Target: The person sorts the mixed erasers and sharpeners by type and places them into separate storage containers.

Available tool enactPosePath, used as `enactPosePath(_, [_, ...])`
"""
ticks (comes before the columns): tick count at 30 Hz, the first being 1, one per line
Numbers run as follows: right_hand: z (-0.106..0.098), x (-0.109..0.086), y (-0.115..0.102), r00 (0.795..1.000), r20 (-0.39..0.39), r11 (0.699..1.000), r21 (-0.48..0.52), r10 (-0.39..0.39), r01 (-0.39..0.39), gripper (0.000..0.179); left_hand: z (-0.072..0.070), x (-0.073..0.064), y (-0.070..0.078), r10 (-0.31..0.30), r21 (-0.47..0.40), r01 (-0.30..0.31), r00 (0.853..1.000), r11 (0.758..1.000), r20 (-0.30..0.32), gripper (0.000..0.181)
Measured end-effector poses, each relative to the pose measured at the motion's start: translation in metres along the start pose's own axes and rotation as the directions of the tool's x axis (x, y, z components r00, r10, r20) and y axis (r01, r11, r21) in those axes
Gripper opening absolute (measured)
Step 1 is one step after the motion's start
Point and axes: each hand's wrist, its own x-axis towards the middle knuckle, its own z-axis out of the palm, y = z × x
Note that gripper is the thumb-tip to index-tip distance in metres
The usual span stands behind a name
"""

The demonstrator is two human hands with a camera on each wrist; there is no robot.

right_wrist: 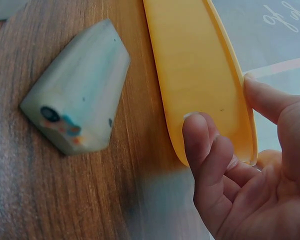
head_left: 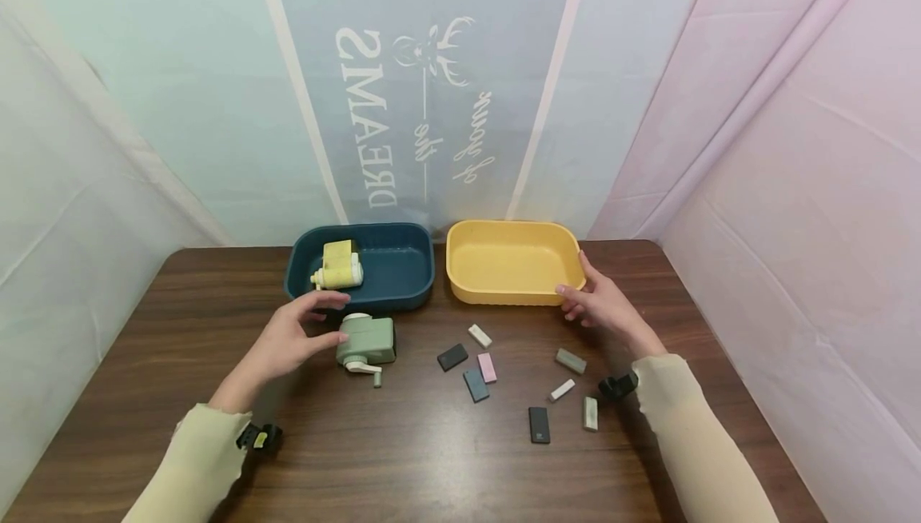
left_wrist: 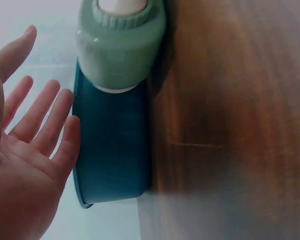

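My right hand (head_left: 604,307) holds the right end of a yellow tray (head_left: 525,297). In the right wrist view, its fingers span the end of this tray (right_wrist: 200,65), one at the far rim. The left hand (head_left: 288,335) is beside a green box-shaped device (head_left: 370,335) with a white crank, thumb at its left side. Its other fingertips reach the front rim of a dark blue tray (head_left: 396,299). The left wrist view shows those fingers loosely spread, palm empty. A similar yellow device (head_left: 338,267) lies in the blue tray.
Small blocks lie on the wooden table (head_left: 403,459): a pink one (head_left: 487,368), a blue-grey one (head_left: 476,385), a black one (head_left: 539,425) and several others. A grey-green block (right_wrist: 80,95) is near the right wrist. Cloth walls (head_left: 460,107) stand behind and at both sides.
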Motion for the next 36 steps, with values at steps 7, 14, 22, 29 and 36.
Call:
enactPosePath(7, [0.001, 0.0, 0.001, 1.0, -0.002, 1.0, -0.003, -0.008, 0.008, 0.094, 0.009, -0.007, -0.007, -0.007, -0.01, 0.008, 0.998, 1.0, 0.069, 0.055])
enactPosePath(14, [0.001, -0.001, 0.002, 1.0, -0.002, 1.0, -0.009, -0.022, 0.022, 0.096, 0.013, -0.009, -0.01, 0.0, 0.031, -0.003, 0.993, 1.0, 0.116, 0.068])
enactPosePath(22, [0.002, -0.001, 0.005, 0.999, -0.003, 0.999, -0.012, -0.037, 0.037, 0.096, 0.021, -0.011, -0.019, -0.039, -0.028, 0.045, 0.977, 0.999, 0.21, 0.079])
enactPosePath(29, [0.002, 0.0, 0.008, 0.998, -0.011, 0.998, -0.015, -0.056, 0.056, 0.096, 0.026, -0.013, -0.018, -0.065, -0.075, 0.083, 0.974, 0.994, 0.217, 0.076])
enactPosePath(36, [0.003, 0.002, 0.012, 0.997, -0.023, 0.998, -0.014, -0.068, 0.068, 0.095, 0.03, -0.013, -0.018, -0.053, -0.041, 0.062, 0.98, 0.997, 0.191, 0.074])
